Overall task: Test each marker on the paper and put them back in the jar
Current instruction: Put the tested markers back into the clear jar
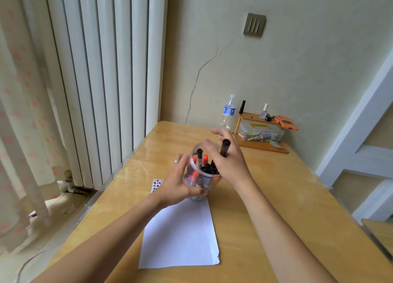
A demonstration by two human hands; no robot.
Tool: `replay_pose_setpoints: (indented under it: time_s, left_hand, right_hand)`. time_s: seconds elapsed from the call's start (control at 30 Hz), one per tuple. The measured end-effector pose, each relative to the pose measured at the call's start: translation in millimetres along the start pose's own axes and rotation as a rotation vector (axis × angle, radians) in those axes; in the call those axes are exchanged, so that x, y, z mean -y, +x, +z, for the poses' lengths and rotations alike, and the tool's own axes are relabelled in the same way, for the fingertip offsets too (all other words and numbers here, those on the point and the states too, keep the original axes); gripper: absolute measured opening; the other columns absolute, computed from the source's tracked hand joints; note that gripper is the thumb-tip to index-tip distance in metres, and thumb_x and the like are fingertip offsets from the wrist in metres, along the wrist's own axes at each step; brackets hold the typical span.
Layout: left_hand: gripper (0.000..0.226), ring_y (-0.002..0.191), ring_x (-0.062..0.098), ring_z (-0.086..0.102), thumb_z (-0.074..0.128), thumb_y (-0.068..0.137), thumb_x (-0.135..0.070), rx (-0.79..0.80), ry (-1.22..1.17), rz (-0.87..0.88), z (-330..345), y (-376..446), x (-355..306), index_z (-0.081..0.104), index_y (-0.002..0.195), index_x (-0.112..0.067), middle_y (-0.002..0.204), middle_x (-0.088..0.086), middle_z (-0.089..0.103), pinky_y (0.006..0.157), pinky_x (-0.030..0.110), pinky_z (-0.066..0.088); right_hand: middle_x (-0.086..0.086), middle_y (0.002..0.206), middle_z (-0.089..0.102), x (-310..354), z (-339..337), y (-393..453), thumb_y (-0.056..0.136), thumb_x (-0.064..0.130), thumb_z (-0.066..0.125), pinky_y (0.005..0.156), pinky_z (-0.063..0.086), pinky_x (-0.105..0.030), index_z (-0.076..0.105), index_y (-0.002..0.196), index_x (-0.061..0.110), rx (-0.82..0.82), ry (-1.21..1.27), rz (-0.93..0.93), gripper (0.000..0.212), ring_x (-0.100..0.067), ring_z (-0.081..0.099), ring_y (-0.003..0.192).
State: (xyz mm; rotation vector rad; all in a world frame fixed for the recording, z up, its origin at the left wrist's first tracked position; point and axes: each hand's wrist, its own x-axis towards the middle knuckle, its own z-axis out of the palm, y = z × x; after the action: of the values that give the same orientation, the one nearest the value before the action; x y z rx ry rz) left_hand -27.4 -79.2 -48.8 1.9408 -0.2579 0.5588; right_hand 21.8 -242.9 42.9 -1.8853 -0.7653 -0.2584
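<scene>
My left hand (177, 185) was wrapped around the jar (201, 172), fingers curled about its wall from the nine o'clock side, the jar held above the far edge of the paper (180, 236). My right hand (228, 161) sat at the jar's mouth, at three o'clock, fingers closed on one black marker (225, 147), which stood upright with its cap end uppermost; its lower part was hidden behind my fingers.

The jar was clear, smooth-walled plastic, round, with a threaded rim and no lid on. I judged it light but slick, and likely to twist in the palm if gripped only at the rim; the mid-wall hold seemed the sounder one. Inside stood a loose bundle of black and red markers (204, 166), capped, stiff, cylindrical, apt to rattle and tip together.

The marker in hand I judged light and rigid, best taken on the barrel below the cap so the cap could be pulled.

The paper was a thin, plain white sheet, lying flat on the glossy wooden table (265, 197), unmarked.
</scene>
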Motion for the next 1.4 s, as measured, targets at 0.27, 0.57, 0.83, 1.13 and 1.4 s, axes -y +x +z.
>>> replay_pose_setpoints:
  time_s: [0.27,0.57,0.83,1.13,1.4]
  left_hand:
    - [0.11,0.128,0.008,0.039,0.096,0.062,-0.017,0.01,-0.002,0.023,0,1,3,0.036,0.151,-0.04,0.127,-0.006,0.048,0.101,0.019,0.042]
    - [0.074,0.1,0.016,0.049,0.094,0.067,-0.03,-0.032,0.016,-0.025,1,-1,13,0.055,0.13,-0.033,0.111,0.004,0.049,0.084,0.024,0.047]
    - [0.102,0.129,0.016,0.048,0.095,0.064,-0.017,-0.081,0.116,0.088,-8,6,12,0.042,0.149,-0.031,0.138,-0.002,0.048,0.1,0.032,0.048]
    - [0.098,0.13,0.014,0.049,0.09,0.068,-0.013,-0.019,0.272,0.17,-16,6,19,0.04,0.151,-0.025,0.147,-0.004,0.038,0.097,0.028,0.051]
    - [0.097,0.13,0.016,0.05,0.091,0.066,-0.015,-0.025,0.236,0.161,-18,7,20,0.041,0.149,-0.025,0.144,-0.004,0.043,0.095,0.03,0.052]
  right_hand:
    - [-0.003,0.154,0.04,2,-1,11,0.082,0.068,0.072,0.109,0.038,-0.037,0.029,0.15,0.028,0.083,-0.161,0.315,0.09,-0.023,0.039,0.143]
    - [0.002,0.102,0.059,-1,0,6,0.094,0.02,0.07,0.083,0.05,-0.034,0.064,0.101,0.014,-0.154,-0.392,-0.394,0.011,-0.015,0.056,0.094]
    - [0.002,0.13,0.061,26,2,-5,0.098,0.018,0.036,0.099,0.05,-0.043,0.058,0.126,0.024,0.346,-0.543,-0.133,0.037,-0.021,0.055,0.117]
    - [-0.002,0.16,0.03,9,11,-16,0.098,0.007,0.055,0.12,0.033,-0.037,0.042,0.154,0.026,0.573,-0.664,-0.001,0.06,-0.024,0.021,0.151]
    - [-0.004,0.157,0.036,11,28,-22,0.093,0.004,0.052,0.112,0.038,-0.033,0.044,0.151,0.014,0.471,-0.637,-0.012,0.06,-0.025,0.036,0.143]
